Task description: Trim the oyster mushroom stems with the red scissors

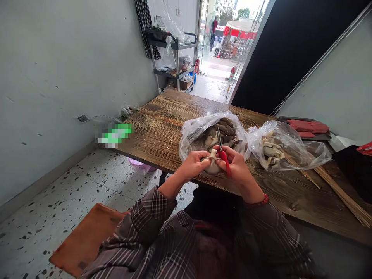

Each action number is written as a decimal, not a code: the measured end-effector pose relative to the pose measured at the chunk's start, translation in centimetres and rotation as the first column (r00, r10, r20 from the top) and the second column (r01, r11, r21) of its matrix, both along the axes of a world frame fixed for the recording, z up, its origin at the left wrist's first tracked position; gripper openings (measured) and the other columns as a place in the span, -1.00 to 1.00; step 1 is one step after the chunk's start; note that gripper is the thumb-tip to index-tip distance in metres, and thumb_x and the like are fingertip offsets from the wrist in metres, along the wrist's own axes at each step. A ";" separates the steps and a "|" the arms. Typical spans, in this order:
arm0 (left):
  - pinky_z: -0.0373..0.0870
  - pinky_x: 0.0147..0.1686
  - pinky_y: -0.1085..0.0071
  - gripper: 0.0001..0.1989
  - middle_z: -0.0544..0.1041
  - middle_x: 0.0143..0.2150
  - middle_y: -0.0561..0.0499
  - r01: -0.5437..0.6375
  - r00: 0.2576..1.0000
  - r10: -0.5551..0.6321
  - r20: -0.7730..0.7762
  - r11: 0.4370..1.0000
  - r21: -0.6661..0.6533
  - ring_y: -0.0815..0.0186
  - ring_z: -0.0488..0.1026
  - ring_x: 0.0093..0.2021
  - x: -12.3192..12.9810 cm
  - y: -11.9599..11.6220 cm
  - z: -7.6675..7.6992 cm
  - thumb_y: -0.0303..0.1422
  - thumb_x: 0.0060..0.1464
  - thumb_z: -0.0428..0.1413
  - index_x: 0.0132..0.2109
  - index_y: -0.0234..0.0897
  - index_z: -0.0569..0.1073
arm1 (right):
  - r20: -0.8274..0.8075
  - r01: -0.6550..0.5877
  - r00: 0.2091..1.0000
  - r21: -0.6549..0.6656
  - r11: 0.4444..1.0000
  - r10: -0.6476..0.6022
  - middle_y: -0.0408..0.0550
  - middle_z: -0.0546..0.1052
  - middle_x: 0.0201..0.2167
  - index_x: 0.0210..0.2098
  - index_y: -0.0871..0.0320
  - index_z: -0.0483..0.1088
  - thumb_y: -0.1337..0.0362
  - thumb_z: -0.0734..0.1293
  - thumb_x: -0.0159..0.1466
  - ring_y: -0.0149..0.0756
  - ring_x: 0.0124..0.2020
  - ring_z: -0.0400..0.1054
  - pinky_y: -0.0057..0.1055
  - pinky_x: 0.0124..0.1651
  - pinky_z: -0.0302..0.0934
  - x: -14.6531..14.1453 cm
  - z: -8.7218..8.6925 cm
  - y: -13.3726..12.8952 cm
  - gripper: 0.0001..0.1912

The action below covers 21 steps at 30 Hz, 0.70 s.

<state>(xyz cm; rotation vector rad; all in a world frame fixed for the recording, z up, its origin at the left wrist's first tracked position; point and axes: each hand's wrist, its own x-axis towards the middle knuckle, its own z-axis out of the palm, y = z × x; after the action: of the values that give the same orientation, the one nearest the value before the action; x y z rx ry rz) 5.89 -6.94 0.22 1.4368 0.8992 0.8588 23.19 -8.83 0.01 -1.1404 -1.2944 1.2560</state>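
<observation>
An oyster mushroom (213, 167), pale with its stem pointing up, is pinched in my left hand (195, 164) at the table's near edge. My right hand (236, 166) is closed round red-handled scissors (223, 157), whose blades point up and away from me. The right thumb also touches the mushroom. Just beyond my hands lies an open clear plastic bag (188, 133) full of grey-brown oyster mushrooms (225, 131). To its right, another clear bag (305, 151) contains pale mushroom pieces (272, 151).
Thin bamboo skewers (343, 193) lie along the right side of the wooden table (151, 124). A dark tray with red packets (308, 126) is at the back right. Beyond the table stands a shelved cart (177, 46); an orange-brown stool (87, 240) is at lower left.
</observation>
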 end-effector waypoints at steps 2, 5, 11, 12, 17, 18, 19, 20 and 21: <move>-0.05 -0.50 0.47 -0.71 0.19 -0.54 0.14 0.011 1.000 -0.011 0.000 1.000 -0.010 0.46 0.05 -0.50 0.1 0.0 0.1 -0.18 -0.04 0.11 -0.51 -0.27 0.26 | -0.011 -0.002 1.000 -0.003 1.000 0.002 -0.10 0.55 -0.30 -0.06 0.11 0.46 0.14 0.52 0.02 -0.31 -0.31 0.41 -0.40 -0.32 0.32 0.1 0.0 -0.1 -0.50; -0.02 -0.49 0.46 -0.72 0.20 -0.53 0.13 0.005 1.000 -0.005 -0.007 1.000 0.014 0.45 0.07 -0.49 0.2 0.0 0.2 -0.19 -0.03 0.11 -0.51 -0.28 0.29 | -0.013 0.014 1.000 -0.003 1.000 -0.014 -0.11 0.56 -0.31 -0.05 0.10 0.46 0.11 0.54 0.02 -0.32 -0.32 0.42 -0.39 -0.30 0.35 0.3 0.1 -0.3 -0.48; 0.07 -0.44 0.46 -0.80 0.28 -0.50 0.11 -0.026 0.993 0.041 -0.111 0.991 0.134 0.41 0.15 -0.44 0.7 -0.3 0.4 -0.26 -0.02 0.08 -0.47 -0.30 0.38 | 0.129 0.094 0.986 0.124 0.988 -0.110 -0.10 0.57 -0.32 0.00 0.10 0.46 0.10 0.54 0.04 -0.29 -0.31 0.47 -0.35 -0.24 0.40 0.2 -0.1 -0.7 -0.44; 0.07 -0.44 0.45 -0.81 0.29 -0.50 0.11 -0.022 0.990 0.044 -0.137 0.988 0.155 0.41 0.16 -0.44 0.8 -0.4 0.4 -0.27 -0.02 0.08 -0.47 -0.30 0.38 | 0.151 0.113 0.979 0.146 0.983 -0.135 -0.09 0.58 -0.31 0.00 0.10 0.46 0.13 0.53 0.04 -0.28 -0.31 0.48 -0.33 -0.22 0.40 0.1 -0.1 -0.7 -0.46; 0.08 -0.42 0.44 -0.88 0.29 -0.52 0.11 0.019 0.967 0.054 -0.251 0.960 0.280 0.41 0.19 -0.44 0.9 -0.3 0.7 -0.37 -0.09 0.05 -0.52 -0.29 0.34 | 0.110 0.136 0.983 0.122 0.983 -0.150 -0.10 0.57 -0.36 -0.05 0.13 0.48 0.25 0.48 -0.01 -0.32 -0.36 0.44 -0.40 -0.30 0.36 0.1 0.1 -1.2 -0.51; 0.08 -0.42 0.44 -0.90 0.29 -0.52 0.11 0.028 0.965 0.047 -0.258 0.960 0.280 0.41 0.18 -0.44 0.7 -0.2 0.8 -0.39 -0.10 0.05 -0.52 -0.29 0.34 | 0.075 0.128 0.988 0.094 0.987 -0.135 -0.12 0.56 -0.38 -0.06 0.13 0.48 0.26 0.48 -0.02 -0.33 -0.37 0.42 -0.42 -0.34 0.33 0.3 0.3 -1.2 -0.51; 0.07 -0.43 0.45 -0.90 0.28 -0.53 0.12 0.034 0.965 0.038 -0.258 0.963 0.267 0.42 0.18 -0.45 0.5 -0.1 0.8 -0.39 -0.10 0.06 -0.52 -0.29 0.34 | 0.036 0.128 0.991 0.067 0.990 -0.130 -0.14 0.54 -0.40 -0.07 0.13 0.49 0.25 0.48 -0.02 -0.36 -0.39 0.40 -0.44 -0.37 0.31 0.7 0.6 -1.3 -0.51; 0.06 -0.44 0.45 -0.88 0.28 -0.54 0.12 0.034 0.968 0.029 -0.250 0.970 0.241 0.42 0.16 -0.46 0.1 0.1 0.9 -0.38 -0.09 0.07 -0.53 -0.29 0.34 | -0.004 0.134 0.991 0.043 0.990 -0.134 -0.16 0.51 -0.41 -0.07 0.13 0.50 0.24 0.49 -0.02 -0.38 -0.41 0.37 -0.46 -0.39 0.29 1.2 0.8 -1.3 -0.51; 0.06 -0.45 0.46 -0.86 0.27 -0.54 0.12 0.026 0.972 0.023 -0.233 0.978 0.205 0.43 0.15 -0.47 -0.2 0.2 0.9 -0.36 -0.07 0.09 -0.53 -0.29 0.34 | -0.042 0.148 0.988 0.026 0.989 -0.146 -0.17 0.49 -0.42 -0.07 0.13 0.50 0.22 0.50 -0.01 -0.41 -0.44 0.34 -0.47 -0.41 0.27 1.8 1.0 -1.3 -0.51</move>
<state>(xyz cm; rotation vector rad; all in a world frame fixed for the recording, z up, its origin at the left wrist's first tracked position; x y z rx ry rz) 5.71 -6.75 1.12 1.7475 1.0073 0.8106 25.03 -10.17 1.03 -1.1631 -1.1734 1.1426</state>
